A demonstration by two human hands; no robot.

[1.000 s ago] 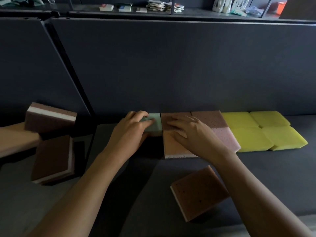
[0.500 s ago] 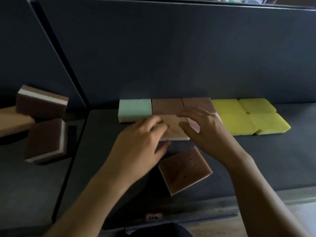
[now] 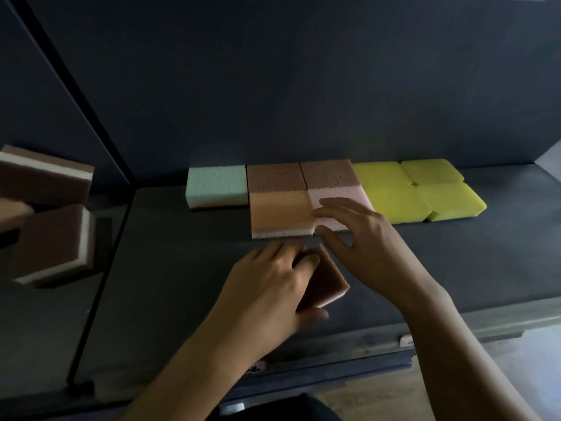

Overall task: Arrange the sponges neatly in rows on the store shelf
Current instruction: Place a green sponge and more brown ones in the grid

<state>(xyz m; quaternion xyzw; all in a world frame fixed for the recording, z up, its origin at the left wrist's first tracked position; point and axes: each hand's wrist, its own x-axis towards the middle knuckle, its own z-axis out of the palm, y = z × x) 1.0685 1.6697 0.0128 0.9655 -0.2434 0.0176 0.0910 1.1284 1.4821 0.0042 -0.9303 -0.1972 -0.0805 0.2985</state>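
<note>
Sponges [image 3: 280,211] are laid in two rows at the back of the shelf [image 3: 182,268]: green, brown, orange, pink and yellow, all square and porous. A brown sponge [image 3: 326,279] (mostly hidden) is gripped near the front edge by the left hand [image 3: 267,287]. The right hand [image 3: 364,238] is held relaxed, fingers spread over the pink sponge [image 3: 334,192].

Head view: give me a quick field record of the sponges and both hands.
back row: green sponge, back brown sponges, back yellow sponges
front row: orange sponge, pink sponge, front yellow sponges
loose: loose brown sponge, askew, in front of the rows
left hand: grips the loose brown sponge
right hand: open, fingers over the pink sponge; contact unclear
</note>
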